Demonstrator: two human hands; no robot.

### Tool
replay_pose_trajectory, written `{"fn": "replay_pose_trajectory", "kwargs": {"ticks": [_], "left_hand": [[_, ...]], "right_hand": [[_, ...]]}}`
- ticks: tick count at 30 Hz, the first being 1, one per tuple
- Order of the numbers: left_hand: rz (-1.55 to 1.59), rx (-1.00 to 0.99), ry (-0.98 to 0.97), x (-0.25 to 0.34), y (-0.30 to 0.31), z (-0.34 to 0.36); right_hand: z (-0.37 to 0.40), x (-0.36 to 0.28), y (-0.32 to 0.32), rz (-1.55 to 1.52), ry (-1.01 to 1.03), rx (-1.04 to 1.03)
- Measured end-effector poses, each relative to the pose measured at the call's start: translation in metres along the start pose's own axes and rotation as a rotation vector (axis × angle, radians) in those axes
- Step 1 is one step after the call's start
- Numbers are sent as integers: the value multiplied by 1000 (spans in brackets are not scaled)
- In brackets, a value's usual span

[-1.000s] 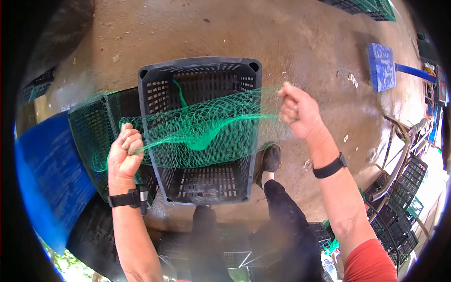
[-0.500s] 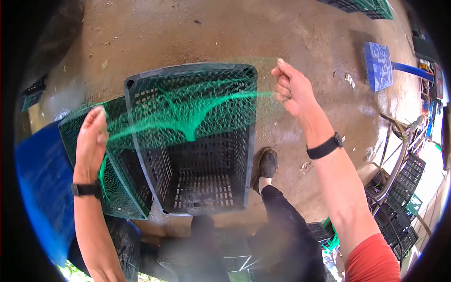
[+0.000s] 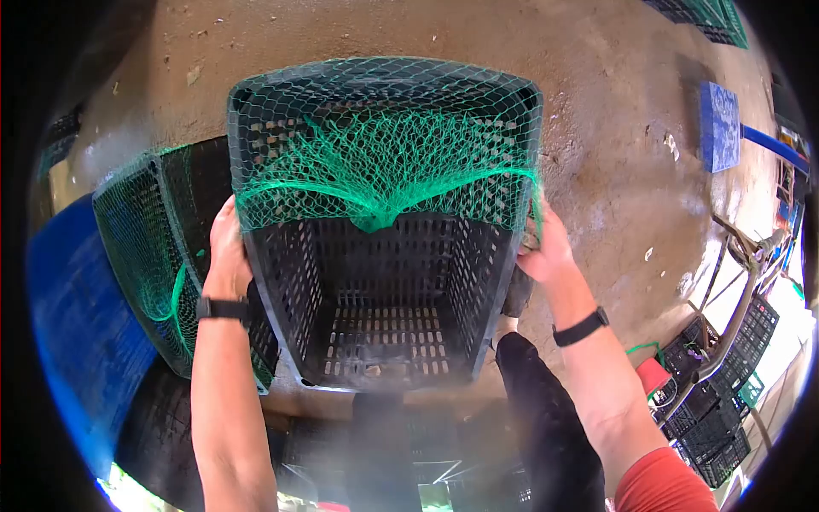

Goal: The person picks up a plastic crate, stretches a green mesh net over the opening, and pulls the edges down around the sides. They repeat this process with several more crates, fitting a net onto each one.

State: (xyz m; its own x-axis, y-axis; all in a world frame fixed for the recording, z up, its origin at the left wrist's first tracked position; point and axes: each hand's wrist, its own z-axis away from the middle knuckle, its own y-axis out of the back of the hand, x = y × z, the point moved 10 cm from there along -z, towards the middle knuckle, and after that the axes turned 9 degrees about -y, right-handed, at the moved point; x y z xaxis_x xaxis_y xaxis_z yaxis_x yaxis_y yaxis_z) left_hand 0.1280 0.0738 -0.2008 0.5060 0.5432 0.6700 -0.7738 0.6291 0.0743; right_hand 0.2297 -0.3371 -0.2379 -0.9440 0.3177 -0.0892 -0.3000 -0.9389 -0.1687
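Note:
A black plastic crate (image 3: 384,256) with slotted walls stands before me, its inside open to view. Green netting (image 3: 401,141) stretches over the far half of its mouth, bunched into a knot-like gather at the middle. The net's edge runs taut to both side rims. My left hand (image 3: 227,247) is low against the crate's left outer side, where the net comes over; its fingertips are partly hidden. Against the right side, my right hand (image 3: 548,241) has curled fingers closed on the net's edge.
Left of the crate is another netted dark crate (image 3: 141,256), beside a blue curved surface (image 3: 72,299). A blue-headed broom (image 3: 721,126) lies on the wet brown floor at right. Stacked black crates (image 3: 721,410) and a metal frame (image 3: 742,299) stand at lower right.
Both hands have come down and inward, from holding the net stretched above the crate to its two sides. The net now lies over the far rim and corners. The crate appears larger in view.

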Motion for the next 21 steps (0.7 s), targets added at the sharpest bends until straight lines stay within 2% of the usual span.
{"fn": "replay_pose_trajectory", "kwargs": {"ticks": [1,3,4,5,6,7,9,10,11,12,13,15,16,17,19,21], "left_hand": [[85,64,5,9,-3,17],[221,-117,158,-2,18,10],[104,-128,138,14,16,25],[110,-125,132,18,20,28],[77,-238,119,23,15,32],[42,-351,108,27,11,38],[124,-398,87,36,6,48],[294,-179,89,47,7,58],[461,42,91,55,11,71],[529,91,70,64,6,85],[531,90,68,56,23,83],[1020,-362,339,31,14,85],[1067,-484,363,33,-2,99],[1040,-302,369,27,6,101],[727,-363,387,13,-4,130],[275,-426,292,-4,4,138]], "right_hand": [[5,1,2,-51,-37,-70],[38,-3,-48,-97,-134,-694],[51,-3,-57,-91,-133,-698],[52,-6,-45,13,-45,-422],[57,-11,-27,112,43,-145],[62,-10,-27,116,43,-149],[74,-24,-21,-65,174,-176],[82,-24,-23,-63,178,-178],[91,-26,-15,-206,192,-102],[98,-26,-6,-348,206,-27],[101,-23,4,-347,208,-30],[109,0,-17,-330,-51,-477],[121,7,-29,-278,-41,-373],[124,14,-29,-274,-38,-374],[138,47,-45,-272,-243,-630],[141,69,-36,-211,-236,-611]]}}
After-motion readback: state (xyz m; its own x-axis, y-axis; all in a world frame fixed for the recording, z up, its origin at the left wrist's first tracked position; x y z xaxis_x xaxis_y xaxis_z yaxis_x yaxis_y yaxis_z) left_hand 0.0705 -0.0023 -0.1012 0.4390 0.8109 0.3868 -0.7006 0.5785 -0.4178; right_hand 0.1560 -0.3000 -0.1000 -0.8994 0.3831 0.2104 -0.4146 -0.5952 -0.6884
